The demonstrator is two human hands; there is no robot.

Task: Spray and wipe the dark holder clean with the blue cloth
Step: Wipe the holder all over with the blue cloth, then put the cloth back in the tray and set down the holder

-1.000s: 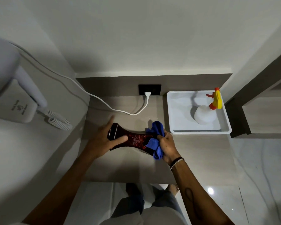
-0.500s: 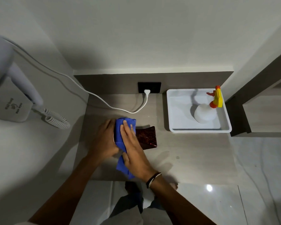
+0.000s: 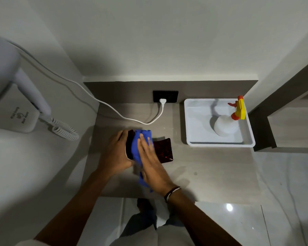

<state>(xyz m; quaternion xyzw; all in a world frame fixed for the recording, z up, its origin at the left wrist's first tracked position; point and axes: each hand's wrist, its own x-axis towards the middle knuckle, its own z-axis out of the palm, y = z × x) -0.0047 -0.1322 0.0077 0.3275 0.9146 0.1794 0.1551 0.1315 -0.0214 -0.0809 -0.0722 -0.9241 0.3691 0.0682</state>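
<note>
The dark holder, glossy with red speckles, lies on the grey counter in the middle of the head view. Only its right end and a strip of its left edge show. My left hand grips the holder's left end. My right hand lies flat, fingers pointing away from me, pressing the blue cloth onto the holder's left half. A tail of the cloth hangs out below my right palm. The white spray bottle with a yellow and orange trigger stands apart, in the tray at the right.
A white tray sits at the counter's back right. A white cord runs across the back of the counter to a black wall socket. A wall-mounted hair dryer with a coiled cord hangs at the left. Glossy floor lies below.
My right hand has slid the blue cloth from the holder's right end over to its left half and flattened on it. In the last half second the hands have hardly moved.
</note>
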